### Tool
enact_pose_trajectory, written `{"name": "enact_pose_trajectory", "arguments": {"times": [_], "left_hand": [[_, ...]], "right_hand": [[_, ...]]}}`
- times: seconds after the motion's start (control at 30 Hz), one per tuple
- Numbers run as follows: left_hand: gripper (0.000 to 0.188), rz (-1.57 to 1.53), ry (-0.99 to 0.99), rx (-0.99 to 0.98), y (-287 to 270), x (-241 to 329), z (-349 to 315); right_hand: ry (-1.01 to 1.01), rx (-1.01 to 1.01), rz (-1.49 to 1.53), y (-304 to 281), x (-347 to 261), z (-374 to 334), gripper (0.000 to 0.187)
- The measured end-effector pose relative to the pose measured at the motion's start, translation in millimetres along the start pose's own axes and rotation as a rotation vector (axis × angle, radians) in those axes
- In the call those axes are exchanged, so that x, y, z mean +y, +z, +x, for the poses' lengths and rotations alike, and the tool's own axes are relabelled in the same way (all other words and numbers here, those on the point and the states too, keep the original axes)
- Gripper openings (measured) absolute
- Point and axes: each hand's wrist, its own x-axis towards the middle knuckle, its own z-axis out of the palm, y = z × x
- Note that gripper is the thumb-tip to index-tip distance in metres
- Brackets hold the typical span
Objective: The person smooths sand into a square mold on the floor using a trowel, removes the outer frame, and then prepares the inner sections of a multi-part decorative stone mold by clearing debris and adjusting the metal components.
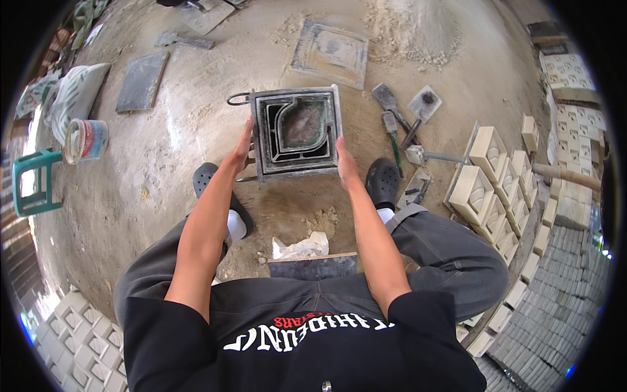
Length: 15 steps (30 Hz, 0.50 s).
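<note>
Between my two hands is a square metal block mould [256, 140] with a curved, walled shape inside and a wire loop at its upper left corner. My left hand [243, 145] presses along the mould's left side, its fingers partly hidden behind the frame. On the opposite side, my right hand [346, 162] grips the lower right edge, with most of its fingers out of sight. The mould is held in front of me, between my feet. Whether it touches the ground I cannot tell.
Trowels [388, 101] and a hammer [418, 155] lie at the right, beside stacked patterned blocks [484, 153]. A flat board [330, 55] and a sand heap [418, 29] lie beyond the mould. Leftward are a dark plate [142, 81], a bucket [91, 140] and a green stool [36, 183].
</note>
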Motion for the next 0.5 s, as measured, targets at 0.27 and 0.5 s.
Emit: {"name": "enact_pose_trajectory", "arguments": {"times": [0.27,0.5], "left_hand": [[0.096,-0.046,0.153,-0.027,44.7,22.0,-25.5],[0.091,-0.033,0.142,-0.002,35.8,25.4,-18.8]], "right_hand": [[-0.059,0.131,-0.119,4.9,9.6,0.7,0.094],[-0.104,0.16,-0.021,13.6,6.1,-15.0,0.101]]}}
